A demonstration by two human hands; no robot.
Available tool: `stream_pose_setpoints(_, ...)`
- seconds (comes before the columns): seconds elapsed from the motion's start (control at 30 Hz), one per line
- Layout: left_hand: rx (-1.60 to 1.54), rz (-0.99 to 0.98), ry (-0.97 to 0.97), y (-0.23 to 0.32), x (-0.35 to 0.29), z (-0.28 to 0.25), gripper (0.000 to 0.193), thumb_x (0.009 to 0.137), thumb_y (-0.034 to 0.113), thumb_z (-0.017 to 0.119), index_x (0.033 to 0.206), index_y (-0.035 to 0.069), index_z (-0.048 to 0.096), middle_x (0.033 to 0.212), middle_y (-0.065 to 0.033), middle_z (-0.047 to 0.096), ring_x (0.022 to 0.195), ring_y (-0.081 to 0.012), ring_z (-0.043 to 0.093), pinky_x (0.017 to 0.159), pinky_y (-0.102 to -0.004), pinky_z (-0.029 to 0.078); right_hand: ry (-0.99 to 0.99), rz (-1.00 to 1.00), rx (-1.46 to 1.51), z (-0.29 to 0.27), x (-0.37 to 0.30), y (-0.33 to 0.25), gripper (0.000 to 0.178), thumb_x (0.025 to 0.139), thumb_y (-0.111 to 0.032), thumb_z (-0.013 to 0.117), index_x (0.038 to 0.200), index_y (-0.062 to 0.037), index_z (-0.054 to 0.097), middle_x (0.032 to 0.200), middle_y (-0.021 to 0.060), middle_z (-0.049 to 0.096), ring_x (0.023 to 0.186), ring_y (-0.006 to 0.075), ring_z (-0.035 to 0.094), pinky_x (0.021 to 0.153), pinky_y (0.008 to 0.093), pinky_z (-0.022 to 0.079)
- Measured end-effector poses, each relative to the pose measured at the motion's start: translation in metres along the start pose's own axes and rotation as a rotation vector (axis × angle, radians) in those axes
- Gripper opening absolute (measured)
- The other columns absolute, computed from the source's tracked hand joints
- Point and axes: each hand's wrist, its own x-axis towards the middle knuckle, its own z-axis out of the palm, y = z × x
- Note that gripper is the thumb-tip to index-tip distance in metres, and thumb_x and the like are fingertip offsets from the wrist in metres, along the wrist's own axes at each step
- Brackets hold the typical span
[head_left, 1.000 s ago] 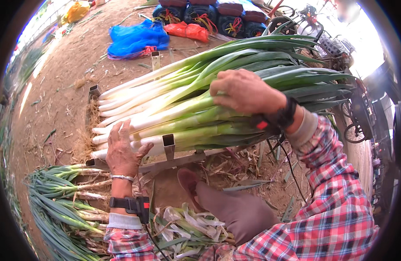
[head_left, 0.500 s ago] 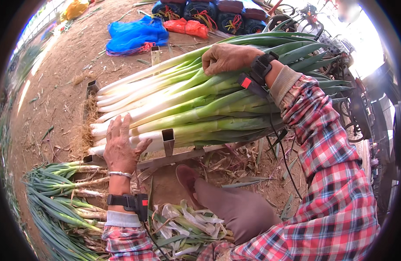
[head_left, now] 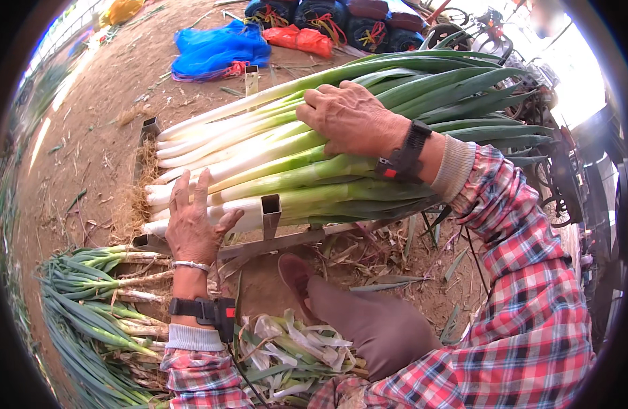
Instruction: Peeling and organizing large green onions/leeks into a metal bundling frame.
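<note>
A thick row of long leeks (head_left: 273,146) lies in a low metal frame (head_left: 271,213), white root ends to the left and dark green leaves to the right. Across the white stalks near the roots rests my left hand (head_left: 193,221), open with its fingers stretched out. My right hand (head_left: 355,119) lies palm down over the middle of the row, where white turns to green. Its fingers are apart and slightly bent, touching the stalks without gripping any. The fingertips under that hand are partly hidden.
Untrimmed leeks (head_left: 89,320) are heaped at lower left. Peeled leaves (head_left: 293,354) litter the ground near my leg (head_left: 355,320). Farther back are a blue net bag (head_left: 218,51), a red bag (head_left: 299,39) and dark bundles (head_left: 320,17). Metal machinery stands at the right.
My right hand has moved down and toward me over the leeks, its closed fingers now spread out. My left hand stays on the white ends. The view has shifted slightly.
</note>
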Motion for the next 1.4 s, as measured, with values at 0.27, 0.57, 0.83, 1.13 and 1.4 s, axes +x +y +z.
stream_pose_setpoints(0.27,0.009,0.073,0.209,-0.004,-0.003,0.007,0.098,0.067,0.057,0.078,0.147,0.018,0.037,0.147,-0.0158,0.036,0.135,-0.0351,0.036,0.11,-0.043,0.039,0.031,-0.101,0.043,-0.014,-0.013,0.01,0.012,0.084,-0.018,0.063,0.085,-0.0064,0.062,0.09,0.0096,0.062,0.093,0.0283,0.064,0.081,0.0418,0.051)
stream_pose_setpoints(0.57,0.246,0.049,0.226,0.005,-0.013,0.013,0.094,0.078,0.072,0.057,0.149,0.015,0.036,0.152,-0.0109,0.035,0.138,-0.0298,0.036,0.108,-0.0484,0.037,-0.487,-0.154,0.376,-0.008,-0.004,0.021,0.028,0.092,-0.03,0.056,0.097,-0.0035,0.062,0.093,0.0174,0.062,0.095,0.0361,0.06,0.082,0.046,0.048)
stream_pose_setpoints(0.83,0.135,0.047,0.046,0.0,-0.004,0.009,0.086,0.086,0.064,0.056,0.148,0.007,0.036,0.153,-0.0164,0.033,0.142,-0.0312,0.03,0.116,-0.0425,0.026,-0.265,0.013,0.426,-0.009,-0.018,0.006,0.027,0.092,-0.028,0.058,0.102,-0.0031,0.063,0.097,0.0157,0.061,0.097,0.0365,0.06,0.083,0.0466,0.048)
stream_pose_setpoints(1.13,0.047,0.101,0.221,0.007,-0.017,0.008,0.064,0.081,0.047,0.071,0.13,0.008,0.055,0.125,-0.011,0.056,0.121,-0.0298,0.052,0.104,-0.0433,0.04,-0.233,0.026,0.704,-0.008,-0.02,0.033,0.024,0.09,-0.019,0.063,0.102,0.0013,0.066,0.096,0.0168,0.064,0.093,0.0336,0.062,0.083,0.0404,0.047)
stream_pose_setpoints(1.4,0.023,0.133,0.323,-0.014,-0.033,0.008,0.039,0.08,0.024,0.072,0.115,0.011,0.062,0.106,-0.0069,0.059,0.099,-0.0282,0.059,0.087,-0.042,0.048,-0.293,-0.016,0.738,-0.026,-0.024,0.027,0.027,0.09,-0.02,0.064,0.108,0.0007,0.066,0.098,0.0173,0.063,0.095,0.0341,0.061,0.083,0.0402,0.047)
